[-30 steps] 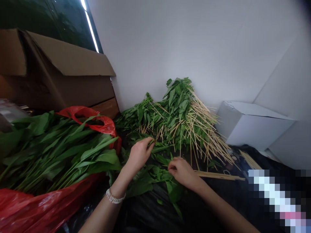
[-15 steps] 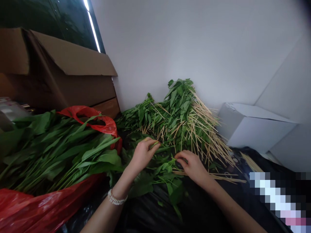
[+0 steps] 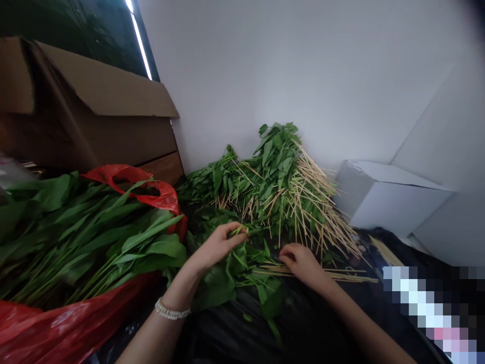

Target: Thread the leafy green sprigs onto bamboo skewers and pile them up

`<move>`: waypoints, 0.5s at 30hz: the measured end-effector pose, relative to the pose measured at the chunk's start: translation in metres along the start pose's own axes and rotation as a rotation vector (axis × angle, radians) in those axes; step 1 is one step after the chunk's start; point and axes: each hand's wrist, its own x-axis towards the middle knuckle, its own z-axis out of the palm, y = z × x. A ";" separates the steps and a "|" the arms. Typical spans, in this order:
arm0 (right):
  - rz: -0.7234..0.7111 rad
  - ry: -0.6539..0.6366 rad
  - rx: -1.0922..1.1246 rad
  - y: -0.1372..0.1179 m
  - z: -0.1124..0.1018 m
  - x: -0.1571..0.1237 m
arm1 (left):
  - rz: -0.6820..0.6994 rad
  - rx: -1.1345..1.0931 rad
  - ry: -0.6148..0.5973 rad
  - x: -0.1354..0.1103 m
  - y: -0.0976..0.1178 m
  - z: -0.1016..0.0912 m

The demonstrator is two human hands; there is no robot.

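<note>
One leafy sprig (image 3: 239, 258) at six o'clock now hangs from the left hand (image 3: 223, 243), pinched between nearly closed thumb and fingers. I see the right hand (image 3: 302, 261) drawn off toward five o'clock, grip undiscernible in its curled fingertips, so the left alone seems to carry the sprig, bright-stemmed, darker-leaved and limp.

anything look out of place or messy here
Only minor untidiness. A small leaf scrap lies by itself on the black plastic, apart from the other greens. Against the wall, the leafy heap has thin sticks splaying out and crossing at uneven angles. I see nothing clearly broken.
</note>
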 end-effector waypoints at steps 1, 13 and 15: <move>0.004 -0.012 -0.022 0.001 0.004 -0.001 | -0.022 -0.132 0.009 -0.001 0.003 -0.003; -0.012 0.066 0.028 -0.007 -0.017 0.005 | 0.022 -0.628 0.094 -0.003 0.013 -0.002; -0.029 0.089 0.057 -0.015 -0.023 0.003 | 0.026 -0.496 0.139 -0.002 0.013 0.001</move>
